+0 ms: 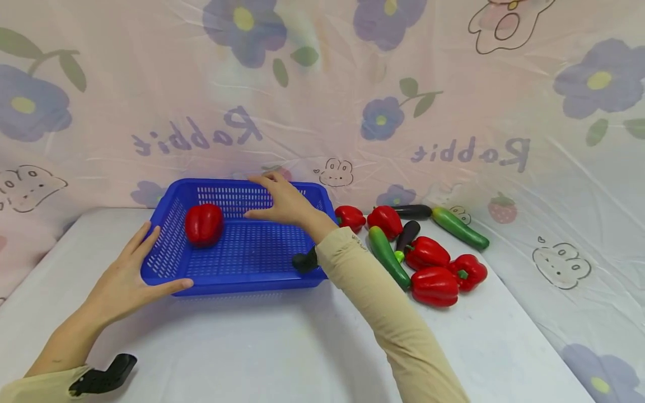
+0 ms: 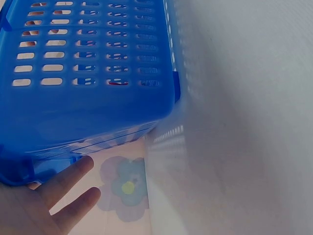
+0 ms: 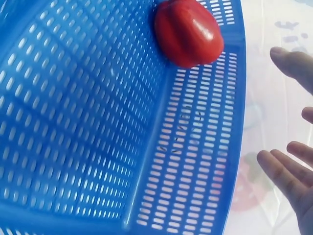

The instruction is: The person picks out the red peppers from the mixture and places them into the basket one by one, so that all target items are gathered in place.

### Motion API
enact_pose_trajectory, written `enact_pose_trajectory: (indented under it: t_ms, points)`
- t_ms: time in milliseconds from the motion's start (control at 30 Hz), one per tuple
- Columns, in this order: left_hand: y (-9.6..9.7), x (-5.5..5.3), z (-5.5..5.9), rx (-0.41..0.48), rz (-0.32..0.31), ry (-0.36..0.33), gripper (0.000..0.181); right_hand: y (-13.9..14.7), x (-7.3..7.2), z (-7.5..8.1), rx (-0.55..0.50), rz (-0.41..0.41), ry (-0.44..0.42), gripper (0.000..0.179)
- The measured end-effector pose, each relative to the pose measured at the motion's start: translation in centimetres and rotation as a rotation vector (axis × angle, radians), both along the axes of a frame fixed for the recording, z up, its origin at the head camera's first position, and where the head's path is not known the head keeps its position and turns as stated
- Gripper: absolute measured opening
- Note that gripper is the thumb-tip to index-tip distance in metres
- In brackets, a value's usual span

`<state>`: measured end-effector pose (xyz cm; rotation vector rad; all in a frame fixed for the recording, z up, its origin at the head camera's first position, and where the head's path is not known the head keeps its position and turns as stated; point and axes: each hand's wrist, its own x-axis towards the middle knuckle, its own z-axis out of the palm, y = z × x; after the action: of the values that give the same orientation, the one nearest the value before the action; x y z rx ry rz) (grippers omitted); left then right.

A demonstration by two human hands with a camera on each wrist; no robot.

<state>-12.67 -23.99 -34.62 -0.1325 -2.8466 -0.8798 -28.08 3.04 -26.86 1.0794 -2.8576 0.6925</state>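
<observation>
A blue plastic basket [image 1: 242, 284] with slotted walls stands on the white table, and one red bell pepper [image 1: 204, 225] lies inside at its left end. My left hand [image 1: 123, 285] is at the basket's left front corner, thumb and fingers spread; whether it touches the rim I cannot tell. In the left wrist view, two fingertips [image 2: 84, 167] show beside the basket's end wall. My right hand [image 1: 289, 204] reaches over the basket near its back rim, fingers extended and apart, holding nothing. The right wrist view shows its fingers [image 3: 279, 171] beyond the rim.
Right of the basket lie several red bell peppers [image 1: 434, 286], two long green vegetables [image 1: 456, 226] like cucumbers, and two dark eggplants [image 1: 407, 235]. A printed curtain [image 1: 312, 112] hangs behind the table. Black wrist devices [image 1: 108, 376] are on both forearms.
</observation>
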Motion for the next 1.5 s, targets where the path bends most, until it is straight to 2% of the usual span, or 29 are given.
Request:
enact_pose_trajectory:
  t_ms: [633,867,1067,1300,1500]
  points:
    - [0.1,-0.3,-0.5,-0.017,-0.005,0.004,0.117,3.5,-1.0,-0.3,0.022,-0.030,0.030,0.073]
    - [0.1,-0.4,-0.5,-0.027,-0.006,0.005,0.117,5.0,-1.2,-0.1,0.023,-0.076,0.023,0.077]
    - [-0.1,-0.3,-0.6,-0.027,-0.008,0.003,0.116,6.0,-1.5,0.1,0.038,-0.098,0.063,0.078]
    - [-0.2,-0.3,-0.7,-0.027,-0.010,0.000,0.116,7.4,-1.6,0.3,0.020,-0.128,0.032,0.077]
    - [-0.4,-0.4,-0.7,-0.036,-0.008,-0.003,0.116,8.7,-1.7,0.3,0.030,-0.160,0.048,0.076]
